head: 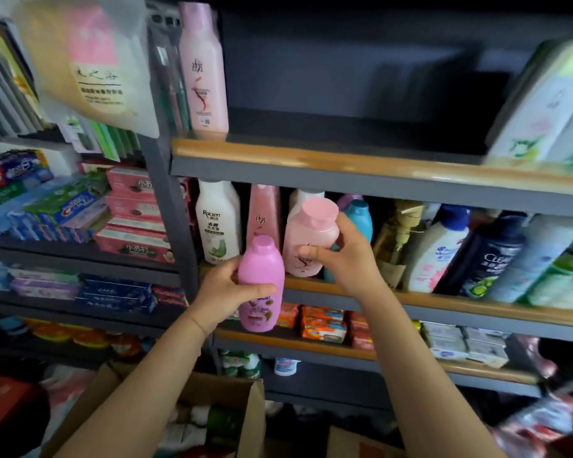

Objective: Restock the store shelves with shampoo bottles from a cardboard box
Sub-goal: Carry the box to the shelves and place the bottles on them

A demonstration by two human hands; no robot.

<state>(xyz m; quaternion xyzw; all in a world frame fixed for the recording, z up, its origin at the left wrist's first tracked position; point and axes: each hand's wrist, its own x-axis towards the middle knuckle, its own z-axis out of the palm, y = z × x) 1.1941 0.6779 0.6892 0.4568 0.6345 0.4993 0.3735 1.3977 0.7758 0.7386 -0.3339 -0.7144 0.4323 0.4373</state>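
The left hand (227,285) grasps a magenta bottle (261,282) round its middle, fingers hiding part of the label. Just right of it and higher, the right hand (344,256) grasps a pale pink bottle (308,238) tilted at the edge of the middle shelf (444,304); the palm covers a teal bottle (359,218) behind. Below both forearms, the cardboard box (239,404) is cut off by the frame, its contents too blurred to make out.
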